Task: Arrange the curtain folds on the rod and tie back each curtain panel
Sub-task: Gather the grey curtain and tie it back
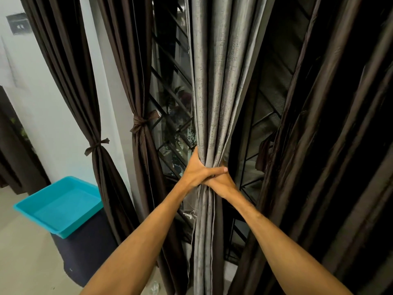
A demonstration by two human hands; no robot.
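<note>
Right, left grip [198,170] was curled round the bunched grey curtain panel [214,92] from its left side, thumb lying across the front of the bunch. Right grip [224,185] sat just under it, touching it, and clasped the same bunch from the right; its fingertips were hidden behind the cloth. Both grips were closed on the panel, which was squeezed to a narrow waist there, with folds spreading above and hanging straight below.

The grey panel hung mid-view, in front of a window grille [170,81]. Just right of it a dark brown panel [319,145] hung in broad loose folds. To the left, a brown panel [138,81] was cinched by a knotted fabric tie [141,122]. Further left, a second brown panel [70,71] was cinched by its own tie [95,145] against the white wall [42,92]. A turquoise tray [57,207] lay tilted on a dark bin [85,252] at lower left, on the floor [21,252].
</note>
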